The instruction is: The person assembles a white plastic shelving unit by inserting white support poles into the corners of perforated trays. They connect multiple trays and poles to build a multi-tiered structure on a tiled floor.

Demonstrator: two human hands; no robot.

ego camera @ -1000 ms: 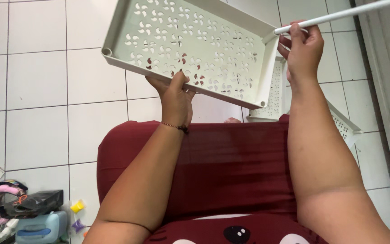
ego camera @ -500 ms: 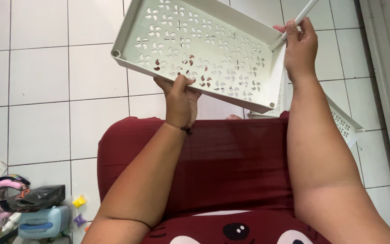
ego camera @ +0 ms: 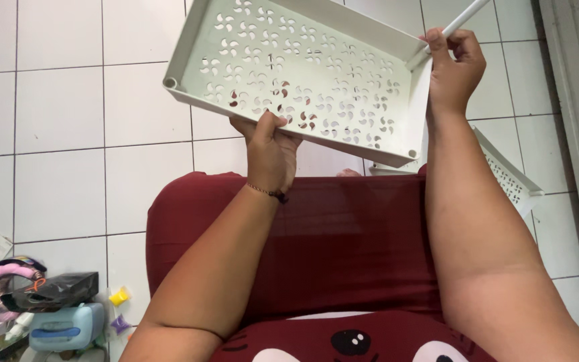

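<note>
White tray (ego camera: 316, 60) | left hand (ego camera: 269, 144) grips edge | right hand (ego camera: 454, 67) apparently clenches rod (ego camera: 460, 19)

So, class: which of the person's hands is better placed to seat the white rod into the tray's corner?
Right. The right hand already grips the white rod at the tray's far corner; the left hand holds the near edge.

White rod (ego camera: 460, 19) swung from nearly level to steeply upright, right hand (ego camera: 454, 70) shifted with it at the tray (ego camera: 303, 74) corner, tray tilted slightly.
</note>
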